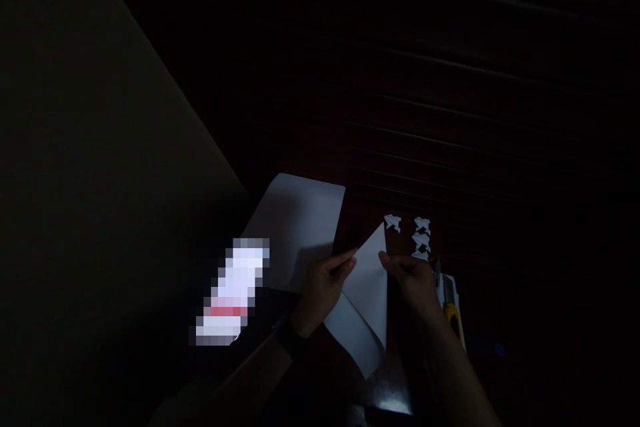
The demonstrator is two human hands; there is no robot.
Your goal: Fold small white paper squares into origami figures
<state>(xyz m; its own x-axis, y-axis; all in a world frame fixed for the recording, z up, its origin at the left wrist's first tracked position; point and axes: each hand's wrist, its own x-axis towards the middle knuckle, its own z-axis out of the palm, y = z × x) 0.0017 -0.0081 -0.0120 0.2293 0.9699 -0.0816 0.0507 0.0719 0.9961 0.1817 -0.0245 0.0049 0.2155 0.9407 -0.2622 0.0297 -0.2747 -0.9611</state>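
Note:
A sheet of white paper (367,280), folded over diagonally to a point at its top, is held up between my two hands. My left hand (325,287) pinches its left edge between thumb and fingers; a dark band circles that wrist. At the right edge, my right hand (413,280) grips the paper with the thumb on its face and the fingers curled. The lower part of the sheet hangs as a loose flap below the fold. Just beyond the paper's tip lies a small folded white paper piece (393,223).
Several more folded paper pieces (422,240) sit in a column at the right. A yellow utility knife (453,317) lies beside my right forearm. Flat white paper (300,220) rests behind my left hand, near a bright, pixelated screen (233,293). The surroundings are very dark.

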